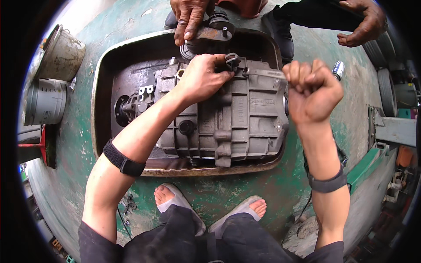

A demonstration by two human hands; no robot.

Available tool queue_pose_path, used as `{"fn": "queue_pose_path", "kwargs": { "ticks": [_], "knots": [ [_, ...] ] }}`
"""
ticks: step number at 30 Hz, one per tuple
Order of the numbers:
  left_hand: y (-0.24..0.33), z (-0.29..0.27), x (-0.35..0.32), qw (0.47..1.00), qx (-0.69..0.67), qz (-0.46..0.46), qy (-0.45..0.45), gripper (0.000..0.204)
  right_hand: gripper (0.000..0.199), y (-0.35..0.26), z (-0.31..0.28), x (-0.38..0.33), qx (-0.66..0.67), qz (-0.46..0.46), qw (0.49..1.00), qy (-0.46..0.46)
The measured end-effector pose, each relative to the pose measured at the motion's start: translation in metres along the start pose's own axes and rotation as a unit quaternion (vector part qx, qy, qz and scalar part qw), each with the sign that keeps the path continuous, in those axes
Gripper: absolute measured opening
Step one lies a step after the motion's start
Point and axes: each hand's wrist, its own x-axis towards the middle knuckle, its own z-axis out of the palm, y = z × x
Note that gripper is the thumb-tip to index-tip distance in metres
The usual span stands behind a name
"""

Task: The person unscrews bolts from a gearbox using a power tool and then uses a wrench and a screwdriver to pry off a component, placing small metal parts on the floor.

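A grey cast gearbox housing [210, 118] lies in a dark metal tray [193, 171]. My right hand [313, 90] is closed in a fist round the handle of a wrench [267, 73]. The wrench's far end rests at the upper edge of the gearbox. My left hand [204, 79] lies over that same edge, index finger and thumb curled in beside a small metal loop [231, 58]. What the fingertips pinch there is hidden. Across the tray, another person's hand [190, 17] presses on a rusty metal arm with a round mount [210, 34].
The other person's second hand [364, 22] hangs in the air at the upper right, above a dark shoe [280, 35]. Buckets [48, 101] stand on the left. A small can [338, 69] and a green steel beam [370, 164] are on the right.
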Motion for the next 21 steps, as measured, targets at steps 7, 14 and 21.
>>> {"fn": "queue_pose_path", "kwargs": {
  "ticks": [7,14,21],
  "knots": [
    [0.001,0.001,-0.001,0.999,0.041,-0.006,0.018,0.033,0.026,0.014,0.009,0.062,0.019,0.082,0.992,-0.096],
    [0.000,0.000,-0.002,0.998,0.058,0.028,0.025,0.035,0.021,0.027,0.028,0.076,0.013,0.098,0.995,-0.031],
    [-0.001,0.004,0.000,0.999,0.028,0.019,0.025,0.038,0.024,0.028,0.077,0.089,-0.035,0.150,0.983,0.098]
  ]
}}
